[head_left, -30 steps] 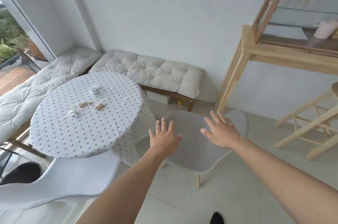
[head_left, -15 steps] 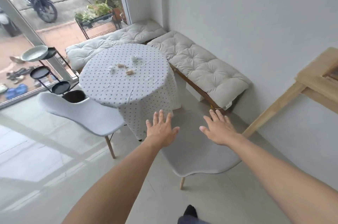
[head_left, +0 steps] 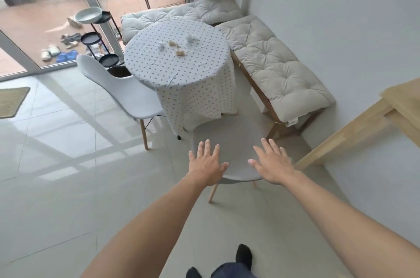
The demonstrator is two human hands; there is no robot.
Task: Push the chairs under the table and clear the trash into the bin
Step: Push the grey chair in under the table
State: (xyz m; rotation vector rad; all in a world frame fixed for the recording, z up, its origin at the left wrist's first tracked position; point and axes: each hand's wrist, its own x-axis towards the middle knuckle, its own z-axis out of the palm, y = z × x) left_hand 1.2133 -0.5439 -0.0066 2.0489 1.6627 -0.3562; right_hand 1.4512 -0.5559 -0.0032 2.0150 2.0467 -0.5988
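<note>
A round table (head_left: 181, 73) with a dotted cloth stands in the corner. On it lie crumpled white paper (head_left: 190, 38), another white scrap (head_left: 161, 46) and brown crumbs (head_left: 180, 53). A grey chair (head_left: 229, 139) stands at the table's near side, its back toward me. My left hand (head_left: 205, 163) and my right hand (head_left: 271, 162) hover spread over the chair's back edge, fingers apart, holding nothing. A white chair (head_left: 127, 93) stands pulled out at the table's left. A dark round bin (head_left: 118, 71) shows behind it.
Cushioned benches (head_left: 272, 62) line the corner walls behind and right of the table. A black tiered stand (head_left: 95, 37) with a dish stands by the glass door. A wooden table leg (head_left: 341, 132) slants at the right. A mat (head_left: 11, 100) lies at the left.
My view has swung left and pulled back, so the glass door and white chair now show. Both hands stay spread over the grey chair's back.
</note>
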